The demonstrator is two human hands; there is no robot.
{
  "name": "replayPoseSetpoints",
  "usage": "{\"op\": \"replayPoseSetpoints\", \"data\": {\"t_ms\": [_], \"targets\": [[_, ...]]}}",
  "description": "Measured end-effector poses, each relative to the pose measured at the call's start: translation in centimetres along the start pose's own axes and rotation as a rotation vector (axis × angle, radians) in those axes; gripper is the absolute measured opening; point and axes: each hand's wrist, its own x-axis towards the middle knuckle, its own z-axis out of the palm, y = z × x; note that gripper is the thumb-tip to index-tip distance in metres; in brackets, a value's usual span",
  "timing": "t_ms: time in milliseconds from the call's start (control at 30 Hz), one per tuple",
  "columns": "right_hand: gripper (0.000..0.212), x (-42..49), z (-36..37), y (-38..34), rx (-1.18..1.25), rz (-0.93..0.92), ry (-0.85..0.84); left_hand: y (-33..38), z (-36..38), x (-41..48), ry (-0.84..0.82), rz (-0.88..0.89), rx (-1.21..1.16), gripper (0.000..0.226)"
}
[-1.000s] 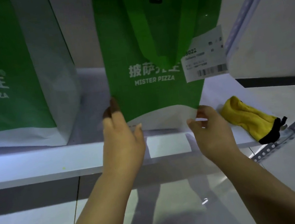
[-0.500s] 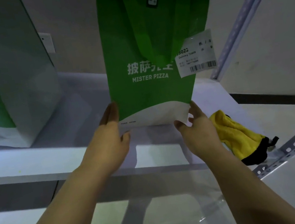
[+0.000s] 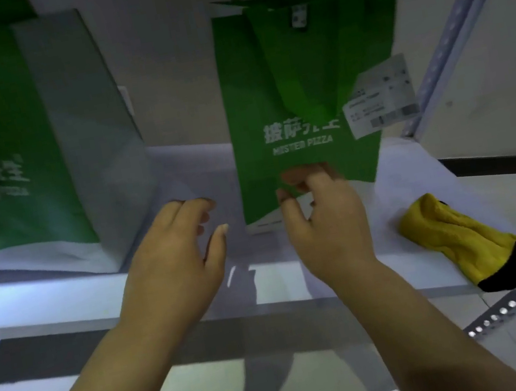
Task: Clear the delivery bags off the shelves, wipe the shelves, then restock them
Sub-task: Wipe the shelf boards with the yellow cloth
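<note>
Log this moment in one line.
small green bag: upright on shelf | left hand: open, beside it | right hand: before bag, grip unclear

Head view, dim light. Both the left hand [image 3: 174,255] and the right hand [image 3: 329,234] are bare. On the left hand the thumb nail [image 3: 222,228] shows: cut short, rounded tip. On the right hand the knuckles stand out faintly and the fingertips are blurred. The left forearm [image 3: 111,386] and the right forearm [image 3: 430,337] are bare from wrist to lower frame edge, smooth-surfaced.
</note>
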Motion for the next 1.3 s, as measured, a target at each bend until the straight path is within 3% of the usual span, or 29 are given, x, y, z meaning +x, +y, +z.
{"op": "replayPoseSetpoints", "data": {"t_ms": [100, 367, 533, 667, 867, 1100, 1300], "targets": [[0.016, -0.4, 2.7, -3.0, 0.021, 0.003, -0.114, -2.1, -3.5, -0.2, 0.07, 0.036, 0.029, 0.022], [0.045, -2.1, 9.6, -8.1, -0.019, 0.085, -0.458, -11.1, -10.4, -1.4, 0.173, -0.175, 0.211, 0.025], [0.063, -2.4, 12.4, -10.2, -0.023, 0.112, -0.521, -16.5, -11.7, -2.0, 0.191, -0.478, 0.237, 0.049], [0.072, -2.1, 13.9, -11.7, -0.042, 0.076, -0.556, -18.6, -11.3, -1.3, 0.119, -0.647, 0.169, 0.043], [0.066, -2.3, 15.0, -12.3, -0.066, 0.004, -0.581, -21.1, -10.4, -1.3, 0.014, -0.719, 0.034, 0.056], [0.049, -2.5, 15.1, -11.5, -0.042, 0.044, -0.543, -21.5, -9.7, -1.1, 0.045, -0.676, -0.032, 0.031], [0.041, -1.7, 13.8, -9.1, -0.089, 0.154, -0.461, -19.7, -8.6, -1.4, 0.029, -0.581, -0.045, 0.04]]}}
